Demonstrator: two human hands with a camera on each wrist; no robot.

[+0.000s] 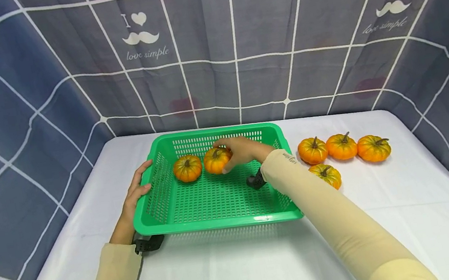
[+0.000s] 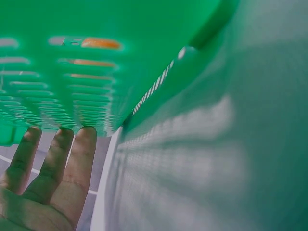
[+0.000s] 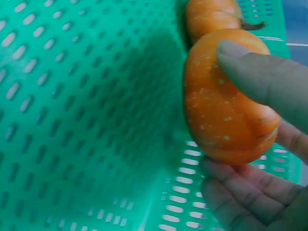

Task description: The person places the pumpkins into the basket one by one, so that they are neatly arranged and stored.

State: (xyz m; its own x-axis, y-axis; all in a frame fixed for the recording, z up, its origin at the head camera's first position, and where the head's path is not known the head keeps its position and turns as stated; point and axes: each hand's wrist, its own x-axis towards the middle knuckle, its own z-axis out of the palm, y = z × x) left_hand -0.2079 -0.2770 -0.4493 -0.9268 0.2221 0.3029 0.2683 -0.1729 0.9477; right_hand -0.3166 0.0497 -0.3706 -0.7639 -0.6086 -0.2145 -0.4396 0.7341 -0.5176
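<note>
My right hand [image 1: 243, 149] is inside the green plastic basket [image 1: 220, 224] and grips a small orange pumpkin [image 1: 214, 162] near the far wall. In the right wrist view, the thumb lies over the held pumpkin [image 3: 224, 108] and the other fingers curl round its opposite side. Right beside it, on the left, another small pumpkin [image 1: 187, 169] rests in the basket. At the basket's left side, my left hand [image 1: 131, 202] touches the outside near the rim. Its fingers [image 2: 72, 178] look straight in the left wrist view, their tips against the slotted wall.
Right of the basket, several more small pumpkins [image 1: 342, 147] sit on the white tablecloth [image 1: 423, 206]. The nearest pumpkin [image 1: 327, 175] is partly hidden by the right sleeve [image 1: 331, 221]. A grey checked curtain [image 1: 205, 24] stands close behind the table and at both sides.
</note>
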